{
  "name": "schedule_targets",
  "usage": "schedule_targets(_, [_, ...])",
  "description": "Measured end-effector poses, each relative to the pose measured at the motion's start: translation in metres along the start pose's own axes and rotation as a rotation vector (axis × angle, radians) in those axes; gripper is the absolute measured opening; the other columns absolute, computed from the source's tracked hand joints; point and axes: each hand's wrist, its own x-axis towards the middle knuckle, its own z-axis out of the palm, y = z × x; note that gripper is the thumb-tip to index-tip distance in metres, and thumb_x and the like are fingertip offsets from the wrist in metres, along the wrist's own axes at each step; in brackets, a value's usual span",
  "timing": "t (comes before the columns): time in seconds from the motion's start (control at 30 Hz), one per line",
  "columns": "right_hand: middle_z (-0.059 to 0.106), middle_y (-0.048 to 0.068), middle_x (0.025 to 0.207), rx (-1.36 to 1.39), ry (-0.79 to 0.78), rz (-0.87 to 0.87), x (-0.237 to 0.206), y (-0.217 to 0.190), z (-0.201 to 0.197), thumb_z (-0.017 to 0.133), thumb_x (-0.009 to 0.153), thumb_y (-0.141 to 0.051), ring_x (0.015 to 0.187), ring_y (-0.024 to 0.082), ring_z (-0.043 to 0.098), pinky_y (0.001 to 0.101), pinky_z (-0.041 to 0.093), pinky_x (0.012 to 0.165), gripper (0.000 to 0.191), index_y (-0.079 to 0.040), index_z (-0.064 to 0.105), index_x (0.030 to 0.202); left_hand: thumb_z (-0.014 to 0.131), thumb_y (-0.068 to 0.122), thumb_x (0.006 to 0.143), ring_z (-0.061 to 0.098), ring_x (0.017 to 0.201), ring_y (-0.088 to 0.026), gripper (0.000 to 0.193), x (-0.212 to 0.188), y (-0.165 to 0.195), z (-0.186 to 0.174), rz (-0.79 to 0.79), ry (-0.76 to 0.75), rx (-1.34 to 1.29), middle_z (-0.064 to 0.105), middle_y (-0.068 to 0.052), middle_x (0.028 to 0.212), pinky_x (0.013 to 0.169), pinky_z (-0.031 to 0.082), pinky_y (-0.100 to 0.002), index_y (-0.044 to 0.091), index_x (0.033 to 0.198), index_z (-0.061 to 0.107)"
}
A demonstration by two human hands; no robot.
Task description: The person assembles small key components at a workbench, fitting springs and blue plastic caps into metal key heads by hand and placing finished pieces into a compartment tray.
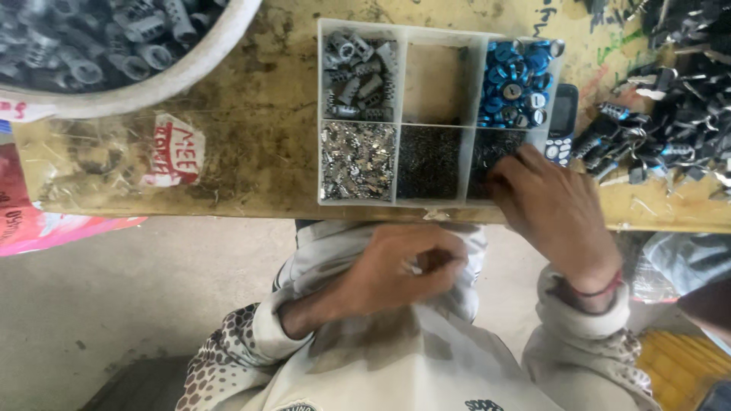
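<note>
Right hand (552, 205) pinches inside the tray (438, 30) compartment of tiny dark parts (495, 156) – left hand (403, 266), closed on a small metal piece (413, 268), could drop it – grip looks loose

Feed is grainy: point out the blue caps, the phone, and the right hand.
blue caps (516, 82), head view, middle of the pile in the top right compartment
phone (562, 122), head view, its screen
right hand (552, 205), head view, back of the hand

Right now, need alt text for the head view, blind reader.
The right hand reaches into the lower right compartment of a clear plastic six-compartment parts tray on a worn yellow workbench, while the left hand holds a small metal piece near the lap. Other compartments hold grey connectors and blue caps.
</note>
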Motion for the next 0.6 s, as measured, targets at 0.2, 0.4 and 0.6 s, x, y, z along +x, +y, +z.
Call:
schedule_targets(0.2, [0.066, 0.009, 0.094, -0.003, -0.015, -0.020, 0.015, -0.009, -0.009, 0.072, 0.090, -0.019, 0.072, 0.035, 0.066, 0.0469, 0.049, 0.061, 0.014, -0.010, 0.068, 0.100, 0.074, 0.005, 0.096, 0.073, 0.085, -0.014, 0.017, -0.002, -0.002, -0.009, 0.124, 0.054, 0.143, 0.074, -0.007, 0.100, 0.075, 0.063, -0.027, 0.003, 0.112, 0.070])
schedule_targets(0.4, [0.070, 0.010, 0.097, 0.189, 0.200, 0.022, 0.011, -0.006, 0.005, 0.074, 0.098, -0.009, 0.078, 0.033, 0.069, 0.0415, 0.051, 0.065, 0.007, -0.006, 0.069, 0.102, 0.070, 0.005, 0.096, 0.071, 0.078, -0.013, 0.016, 0.007, -0.008, -0.027, 0.101, 0.018, 0.207, 0.071, -0.006, 0.094, 0.067, 0.062, -0.025, 0.001, 0.112, 0.067])
schedule_targets(0.6, [0.071, 0.009, 0.096, 0.420, 0.335, 0.166, 0.005, -0.005, 0.022, 0.081, 0.095, -0.003, 0.071, 0.017, 0.067, 0.0294, 0.050, 0.063, 0.009, -0.002, 0.074, 0.100, 0.070, 0.006, 0.098, 0.071, 0.078, -0.011, 0.013, 0.005, -0.004, -0.025, 0.057, -0.031, 0.184, 0.072, -0.005, 0.096, 0.065, 0.062, -0.025, 0.004, 0.111, 0.067])
